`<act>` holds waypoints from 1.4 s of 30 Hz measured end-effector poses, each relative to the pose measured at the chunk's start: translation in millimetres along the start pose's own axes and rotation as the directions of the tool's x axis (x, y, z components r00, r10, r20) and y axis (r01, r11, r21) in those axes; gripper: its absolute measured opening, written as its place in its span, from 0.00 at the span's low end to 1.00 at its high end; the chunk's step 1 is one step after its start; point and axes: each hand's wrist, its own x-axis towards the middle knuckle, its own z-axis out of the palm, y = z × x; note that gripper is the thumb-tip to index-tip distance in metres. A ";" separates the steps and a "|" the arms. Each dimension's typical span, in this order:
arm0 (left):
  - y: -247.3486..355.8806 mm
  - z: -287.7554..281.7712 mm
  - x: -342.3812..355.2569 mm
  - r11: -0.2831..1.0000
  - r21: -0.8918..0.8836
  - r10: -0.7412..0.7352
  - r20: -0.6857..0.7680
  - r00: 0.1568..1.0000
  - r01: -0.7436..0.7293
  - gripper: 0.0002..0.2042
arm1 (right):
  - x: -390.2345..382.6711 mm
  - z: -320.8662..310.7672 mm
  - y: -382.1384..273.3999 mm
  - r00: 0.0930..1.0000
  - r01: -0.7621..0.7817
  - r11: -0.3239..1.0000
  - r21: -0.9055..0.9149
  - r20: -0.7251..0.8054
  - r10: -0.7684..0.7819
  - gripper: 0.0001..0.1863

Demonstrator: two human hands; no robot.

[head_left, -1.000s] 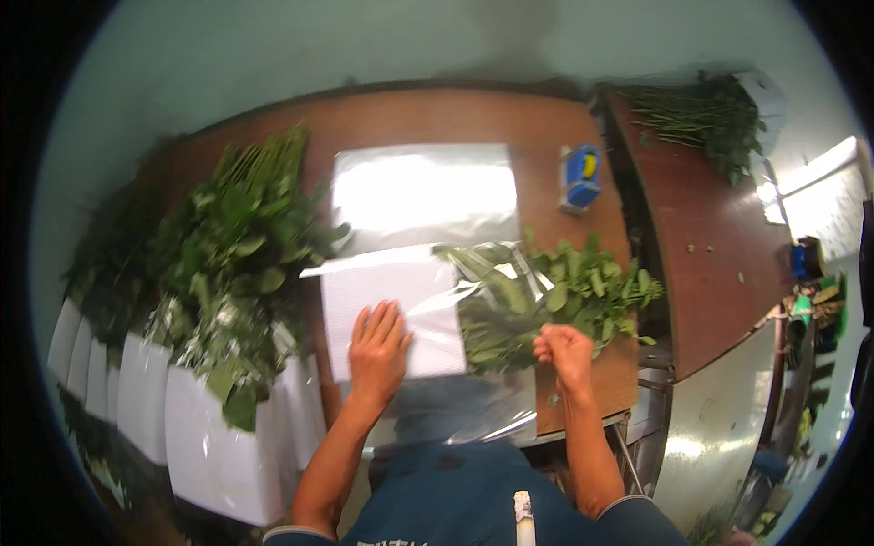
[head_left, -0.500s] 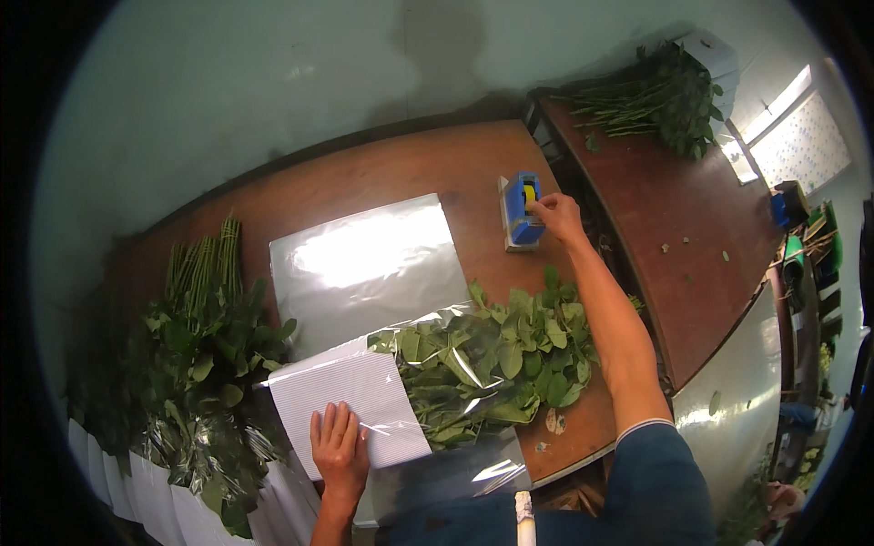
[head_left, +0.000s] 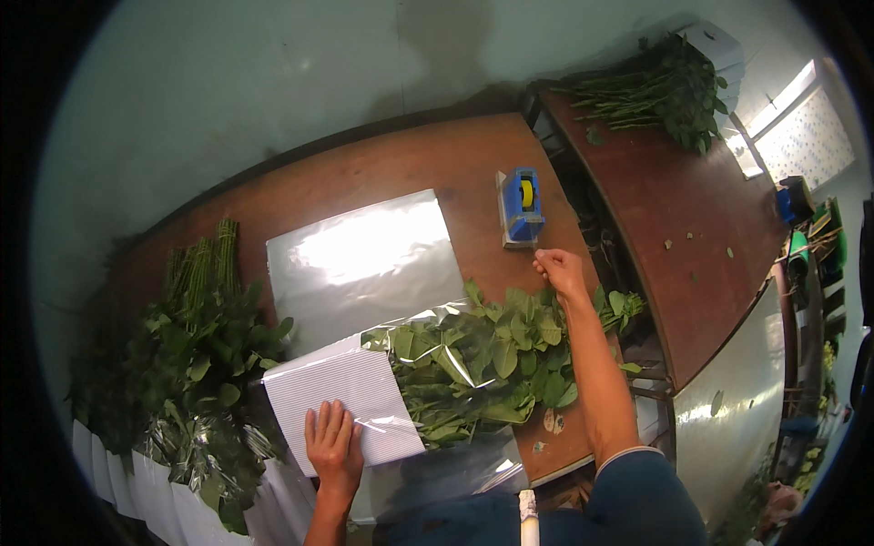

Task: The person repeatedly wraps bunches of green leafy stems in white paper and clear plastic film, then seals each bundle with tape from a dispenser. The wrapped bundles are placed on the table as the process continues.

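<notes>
My left hand (head_left: 334, 448) lies flat, fingers stretched out, on a piece of white corrugated cardboard (head_left: 364, 387). The cardboard wraps around one end of a leafy green bunch (head_left: 519, 341), which rests on clear plastic film and spreads to the right. Just below a blue tape dispenser (head_left: 522, 211) with a yellow core, my right hand (head_left: 560, 269) is held in a pinch. Whatever sits between those fingertips is too small to make out. Above the cardboard lies a stack of shiny clear film sheets (head_left: 373, 273).
Tied bunches of leafy stems (head_left: 200, 346) lie at the left, over white corrugated sheets (head_left: 173, 496). A second brown table (head_left: 674, 237) stands at the right across a narrow gap, with more stems (head_left: 628, 100) at its far end. A cigarette (head_left: 529, 519) juts in at the lower edge.
My right hand has come away from the tape dispenser, moving down toward me, its fingers still pinched. The left hand stays on the cardboard.
</notes>
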 end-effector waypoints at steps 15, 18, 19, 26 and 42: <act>-3.8 3.1 -4.8 0.999 -0.054 -0.006 -0.127 0.992 -0.001 0.14 | -317.3 177.1 -97.3 0.864 -0.239 0.969 0.065 0.471 0.181 0.13; -3.3 1.3 -7.1 0.997 -0.077 -0.002 -0.095 0.995 -0.005 0.15 | -326.1 198.4 -19.5 0.847 -0.311 0.948 -0.073 0.432 0.311 0.14; -2.3 -0.2 -8.7 0.998 -0.070 -0.002 -0.064 0.998 -0.003 0.17 | -325.6 199.0 -9.2 0.845 -0.314 0.939 -0.140 0.410 0.343 0.15; 3.2 -1.7 -3.8 0.991 -0.036 0.134 0.148 0.980 -0.130 0.25 | -334.4 191.3 -3.0 0.839 -0.308 0.949 -0.066 0.451 0.304 0.12; 5.8 -8.6 4.0 0.992 -0.121 0.059 0.208 0.976 -0.035 0.27 | -355.6 168.4 -1.0 0.876 -0.068 0.964 -0.255 0.447 0.180 0.15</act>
